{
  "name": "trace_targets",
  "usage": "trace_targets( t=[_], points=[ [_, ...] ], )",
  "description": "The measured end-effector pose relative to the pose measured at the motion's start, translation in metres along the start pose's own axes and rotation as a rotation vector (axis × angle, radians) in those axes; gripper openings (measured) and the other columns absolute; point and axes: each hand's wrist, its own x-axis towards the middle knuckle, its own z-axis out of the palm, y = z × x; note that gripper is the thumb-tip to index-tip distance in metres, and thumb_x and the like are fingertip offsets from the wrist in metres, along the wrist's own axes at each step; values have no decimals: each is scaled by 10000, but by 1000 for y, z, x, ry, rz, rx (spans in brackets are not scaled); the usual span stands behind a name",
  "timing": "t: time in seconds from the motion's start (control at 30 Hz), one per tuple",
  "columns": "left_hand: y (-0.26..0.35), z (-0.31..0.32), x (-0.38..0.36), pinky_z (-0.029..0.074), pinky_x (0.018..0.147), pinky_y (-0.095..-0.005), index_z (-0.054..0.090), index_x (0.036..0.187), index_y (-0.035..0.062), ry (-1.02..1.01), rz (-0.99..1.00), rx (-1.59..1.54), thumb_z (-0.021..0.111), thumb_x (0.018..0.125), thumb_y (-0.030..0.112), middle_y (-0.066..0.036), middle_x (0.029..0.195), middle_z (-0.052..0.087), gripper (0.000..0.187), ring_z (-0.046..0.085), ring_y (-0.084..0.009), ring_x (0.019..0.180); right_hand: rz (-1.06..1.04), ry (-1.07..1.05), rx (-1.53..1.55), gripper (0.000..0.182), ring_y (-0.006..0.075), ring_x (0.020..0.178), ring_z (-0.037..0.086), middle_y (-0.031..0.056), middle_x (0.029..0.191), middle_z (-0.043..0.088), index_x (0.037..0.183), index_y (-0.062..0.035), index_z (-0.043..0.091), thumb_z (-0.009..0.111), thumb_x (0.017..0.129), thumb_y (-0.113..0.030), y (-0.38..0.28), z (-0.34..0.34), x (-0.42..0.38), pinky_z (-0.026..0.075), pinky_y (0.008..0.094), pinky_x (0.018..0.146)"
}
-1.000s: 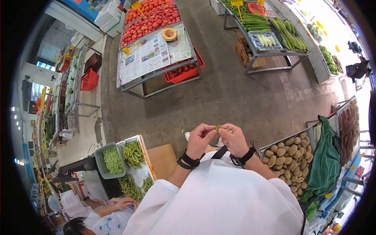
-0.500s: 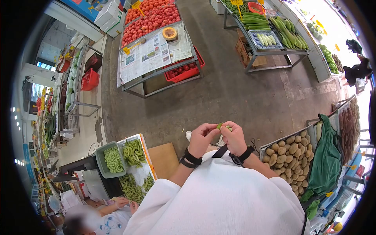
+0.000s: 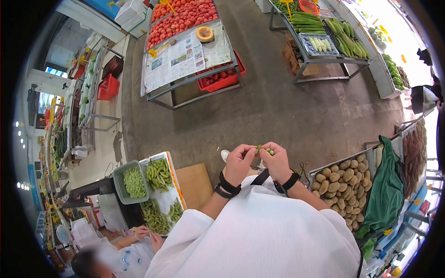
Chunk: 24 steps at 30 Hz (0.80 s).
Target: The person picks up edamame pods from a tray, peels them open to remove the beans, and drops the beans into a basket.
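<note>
In front of my white shirt, my left hand [image 3: 238,162] pinches a small green bean pod [image 3: 258,148] between thumb and fingertips. My right hand [image 3: 277,164] meets it from the other side, fingers curled around shelled green beans [image 3: 270,151] that show by the thumb. Whether the right fingertips also grip the pod is too small to tell. Down to the left stands a grey-green tub [image 3: 147,181] of shelled beans. Beside it, piles of unshelled pods [image 3: 158,174] lie on a white tray [image 3: 171,197].
A co-worker's hands [image 3: 149,235] are close together below the tray. Potatoes [image 3: 342,183] fill a bin at right, next to a green cloth [image 3: 384,185]. Ahead, a newspaper-covered table [image 3: 174,62] bears tomatoes and a cut pumpkin [image 3: 204,34]; another stand holds green vegetables [image 3: 345,37].
At my fingertips the pod has shifted slightly, and more of the shelled beans show by my right thumb. The view has tilted a little. The co-worker's hands have moved slightly.
</note>
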Motion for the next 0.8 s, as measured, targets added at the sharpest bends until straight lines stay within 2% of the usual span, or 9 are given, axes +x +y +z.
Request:
trace_targets(
  t=[0.1, 0.23, 0.3, 0.43, 0.5, 0.7, 0.8],
  points=[
    [0, -3, -4, 472, 642, -198, 635, 1001, -31, 29, -51, 3, 571, 934, 103, -10, 809, 646, 162, 604, -75, 732, 85, -25, 67, 18, 3, 462, 386, -44, 647, 521, 894, -17, 588, 587, 876, -22, 0, 5, -1, 253, 177, 392],
    [-11, -7, -8, 491, 665, -213, 630, 1009, -36, 108, -1, 59, 560, 940, 106, -17, 814, 649, 173, 619, -88, 746, 171, -124, 141, 67, -10, 492, 379, -53, 689, 544, 919, -14, 601, 608, 898, -77, 5, 5, 0, 248, 173, 407],
    [-11, -12, -12, 496, 670, -226, 628, 1013, -35, 130, 23, 229, 557, 938, 100, -41, 827, 662, 171, 630, -99, 756, 206, -164, 165, 75, -9, 492, 373, -51, 688, 543, 936, -14, 603, 610, 903, -81, 5, 9, 1, 246, 171, 410],
    [6, -17, -23, 507, 686, -247, 628, 1015, -28, 142, 51, 479, 547, 931, 78, -93, 867, 684, 158, 654, -125, 788, 252, -215, 24, 93, -10, 510, 376, -51, 693, 539, 944, -20, 599, 618, 904, -102, 4, 17, 2, 256, 166, 421],
    [3, -24, -23, 509, 680, -261, 631, 1013, -22, 141, 70, 464, 551, 923, 75, -116, 883, 685, 155, 665, -162, 784, 257, -240, 0, 93, -12, 526, 382, -52, 695, 533, 931, -25, 598, 624, 897, -107, 3, 20, 3, 266, 164, 432],
    [0, -39, -34, 508, 653, -326, 638, 993, 1, 114, 225, 676, 578, 892, 87, -155, 886, 666, 146, 653, -284, 759, 70, -170, -242, 82, 17, 592, 441, -44, 708, 527, 915, -17, 595, 606, 844, -57, 38, 35, 4, 350, 185, 499],
    [-1, -55, -40, 504, 645, -344, 638, 979, 8, 132, 258, 688, 589, 881, 93, -159, 878, 659, 139, 642, -307, 755, 89, -167, -311, 85, 30, 615, 461, -38, 710, 528, 916, -8, 593, 572, 840, -39, 45, 51, 2, 372, 195, 520]
  ],
)
